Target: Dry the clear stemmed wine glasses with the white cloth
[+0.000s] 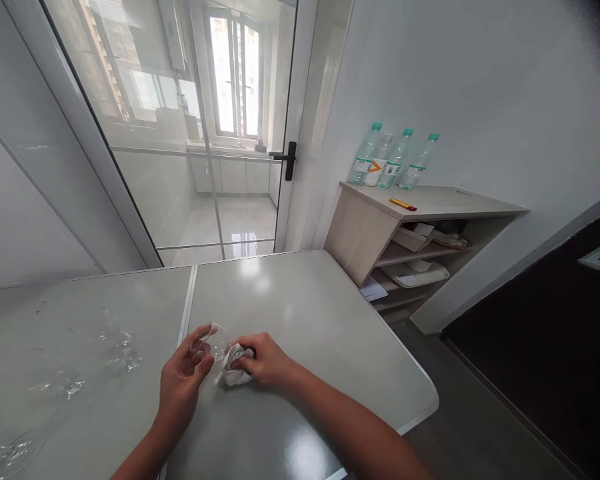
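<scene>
My left hand (183, 380) curls around a small clear glass (211, 339) just above the grey table (300, 307). Pressed against the glass is a crumpled white cloth (233, 371), pinched in my right hand (265, 360). The two hands sit close together near the middle of the table, by the seam between its two panels. Part of the glass is hidden by my fingers.
Several more clear glasses (123, 350) lie on the table's left side, hard to make out. Behind stands a glass door with a black handle (290, 160). A low wooden shelf (430, 200) at the right carries three water bottles (395, 159) and a yellow-red cutter (403, 205).
</scene>
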Demonstrator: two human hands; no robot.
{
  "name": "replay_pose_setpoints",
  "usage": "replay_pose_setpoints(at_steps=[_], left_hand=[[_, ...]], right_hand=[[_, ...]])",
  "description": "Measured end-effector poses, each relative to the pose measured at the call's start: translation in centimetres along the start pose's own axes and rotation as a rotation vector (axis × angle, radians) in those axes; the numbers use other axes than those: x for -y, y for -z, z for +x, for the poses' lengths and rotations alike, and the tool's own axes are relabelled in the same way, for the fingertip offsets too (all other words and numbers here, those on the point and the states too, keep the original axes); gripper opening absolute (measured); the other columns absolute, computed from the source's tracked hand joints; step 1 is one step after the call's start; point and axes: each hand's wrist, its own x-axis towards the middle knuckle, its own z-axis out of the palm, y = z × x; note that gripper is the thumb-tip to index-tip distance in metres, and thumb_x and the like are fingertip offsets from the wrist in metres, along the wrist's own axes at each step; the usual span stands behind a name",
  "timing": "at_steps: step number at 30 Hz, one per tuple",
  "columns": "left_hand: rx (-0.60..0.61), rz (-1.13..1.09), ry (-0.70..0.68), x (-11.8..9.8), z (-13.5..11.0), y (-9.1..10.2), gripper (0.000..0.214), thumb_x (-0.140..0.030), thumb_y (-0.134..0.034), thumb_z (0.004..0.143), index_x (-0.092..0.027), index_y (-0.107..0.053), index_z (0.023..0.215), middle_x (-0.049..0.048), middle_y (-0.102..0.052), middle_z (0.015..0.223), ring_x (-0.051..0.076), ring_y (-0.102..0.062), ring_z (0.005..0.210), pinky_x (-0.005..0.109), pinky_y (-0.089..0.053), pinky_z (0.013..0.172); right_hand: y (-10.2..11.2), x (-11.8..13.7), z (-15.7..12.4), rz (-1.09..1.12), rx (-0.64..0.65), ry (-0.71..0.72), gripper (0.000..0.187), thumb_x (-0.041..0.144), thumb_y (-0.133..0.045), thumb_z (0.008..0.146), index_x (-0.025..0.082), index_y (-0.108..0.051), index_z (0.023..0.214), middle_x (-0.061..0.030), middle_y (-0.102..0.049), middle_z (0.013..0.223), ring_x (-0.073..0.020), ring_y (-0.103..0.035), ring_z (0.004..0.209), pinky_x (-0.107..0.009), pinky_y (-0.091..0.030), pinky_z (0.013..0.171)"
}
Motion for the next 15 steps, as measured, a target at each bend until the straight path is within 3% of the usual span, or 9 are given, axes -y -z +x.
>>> replay_pose_setpoints(at_steps=[2, 4, 6, 9, 12, 15], left_hand=[[-0.059, 0.042, -0.011, -0.2, -0.1, 0.0, 0.057, -0.046, -0.079, 0.084, -0.023, -0.065, 0.134, 0.0115, -0.066, 0.131, 0.016, -0.059, 0.082, 0.027, -0.053, 0.073], [-0.076, 0.046, -0.028, -0.2, -0.2, 0.1, 0.059, -0.045, -0.080, 0.083, -0.024, -0.065, 0.135, 0.0111, -0.065, 0.134, 0.015, -0.060, 0.082, 0.026, -0.053, 0.073], [-0.046, 0.020, -0.040, 0.1, -0.2, 0.1, 0.060, -0.046, -0.079, 0.083, -0.025, -0.064, 0.137, 0.0111, -0.065, 0.133, 0.014, -0.059, 0.079, 0.026, -0.052, 0.070], [0.016, -0.031, -0.054, 0.5, -0.3, 0.1, 0.060, -0.045, -0.078, 0.084, -0.024, -0.063, 0.139, 0.0123, -0.065, 0.133, 0.014, -0.058, 0.078, 0.027, -0.053, 0.071], [0.036, -0.045, -0.087, 0.7, -0.2, 0.1, 0.058, -0.041, -0.080, 0.084, -0.025, -0.064, 0.137, 0.0122, -0.064, 0.133, 0.017, -0.060, 0.087, 0.030, -0.054, 0.081], [0.070, -0.006, -0.121, 0.5, -0.2, 0.2, 0.057, -0.039, -0.079, 0.085, -0.024, -0.064, 0.138, 0.0095, -0.066, 0.119, 0.017, -0.058, 0.086, 0.029, -0.052, 0.083]], right_hand=[[-0.8, 0.3, -0.1, -0.296, -0.156, 0.122, 0.023, 0.028, -0.062, 0.094, 0.018, -0.072, 0.113, -0.0074, -0.075, 0.098, -0.0207, -0.064, 0.088, -0.035, -0.042, 0.090], [-1.2, 0.2, -0.2, -0.419, -0.217, 0.209, 0.026, 0.019, -0.059, 0.092, 0.019, -0.071, 0.114, -0.0090, -0.076, 0.102, -0.0212, -0.065, 0.090, -0.038, -0.040, 0.097], [-1.0, -0.3, 0.0, -0.296, -0.273, 0.178, 0.017, 0.023, -0.057, 0.095, 0.019, -0.072, 0.099, -0.0059, -0.075, 0.091, -0.0191, -0.063, 0.080, -0.034, -0.043, 0.089], [0.0, -1.3, 0.6, 0.074, -0.365, 0.009, 0.038, 0.049, -0.058, 0.097, 0.017, -0.066, 0.078, -0.0012, -0.063, 0.070, -0.0156, -0.054, 0.064, -0.027, -0.042, 0.067], [0.8, -1.4, 1.1, 0.251, -0.377, -0.014, 0.051, 0.065, -0.053, 0.096, 0.016, -0.067, 0.093, -0.0027, -0.064, 0.079, -0.0160, -0.055, 0.068, -0.026, -0.044, 0.065], [0.7, -0.6, 0.7, 0.214, -0.172, 0.073, 0.041, 0.055, -0.055, 0.099, 0.017, -0.068, 0.106, -0.0053, -0.069, 0.094, -0.0179, -0.061, 0.082, -0.027, -0.047, 0.076]])
